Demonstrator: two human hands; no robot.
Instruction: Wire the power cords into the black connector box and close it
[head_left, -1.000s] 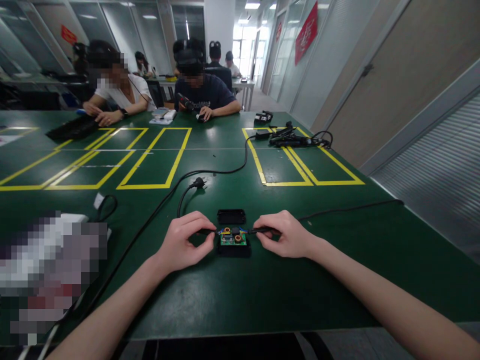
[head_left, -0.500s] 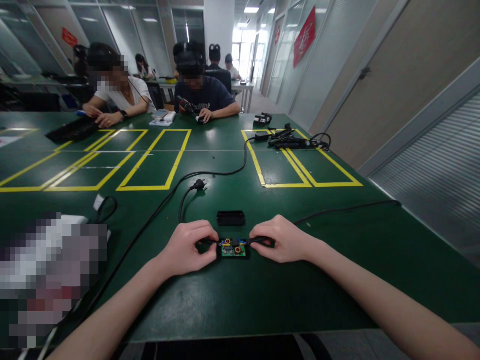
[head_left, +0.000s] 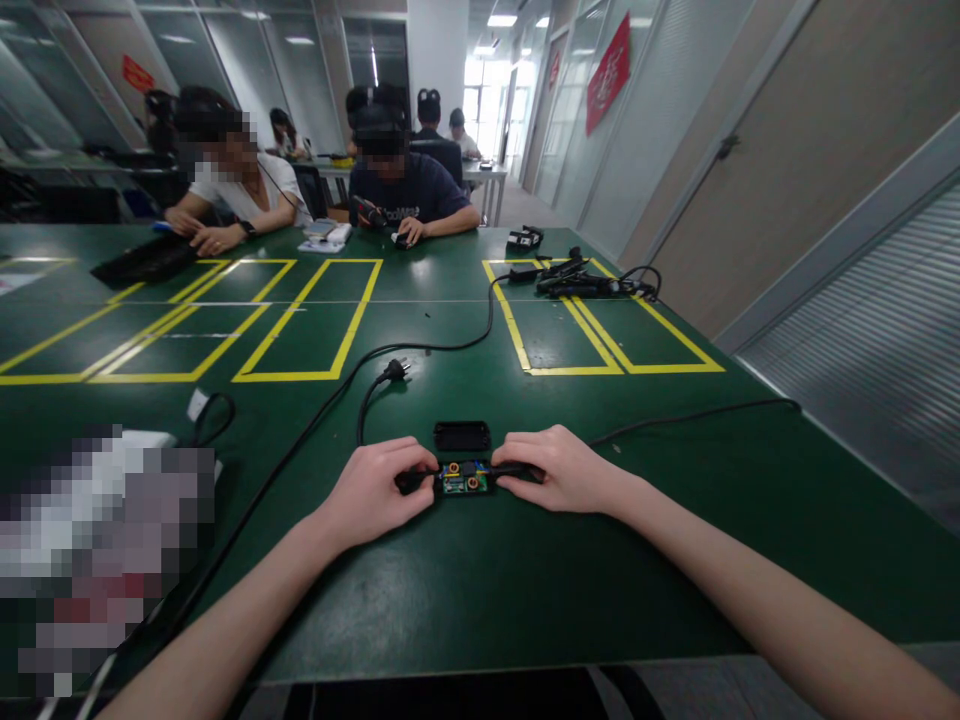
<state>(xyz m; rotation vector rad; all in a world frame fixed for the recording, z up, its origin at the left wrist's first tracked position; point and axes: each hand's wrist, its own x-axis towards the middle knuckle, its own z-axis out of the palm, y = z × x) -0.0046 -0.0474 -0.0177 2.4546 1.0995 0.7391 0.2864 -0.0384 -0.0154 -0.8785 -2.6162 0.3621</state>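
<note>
A small green circuit board (head_left: 456,484) with two copper-wound coils and coloured wires lies in a black plastic case half on the table. Left of it, my left hand (head_left: 386,490) is closed on the black cable (head_left: 412,482) where it enters the case. On the other side my right hand (head_left: 551,470) pinches the second black cable (head_left: 517,474) at the opposite end. Just beyond the board sits the matching black case cover (head_left: 461,436), hollow side up. The left cable leads to a power plug (head_left: 396,370) on the table.
A long black cord (head_left: 330,395) crosses the green table (head_left: 420,610) on the left. A blurred pack (head_left: 112,530) lies at the near left. Bundled black cables (head_left: 585,283) rest by yellow tape marks at the far right. Two people (head_left: 409,195) work across the table.
Both hands and the board's case have shifted slightly away from me, closer to the cover. The case looks a little tilted differently. Both hands keep hold of the cables.
</note>
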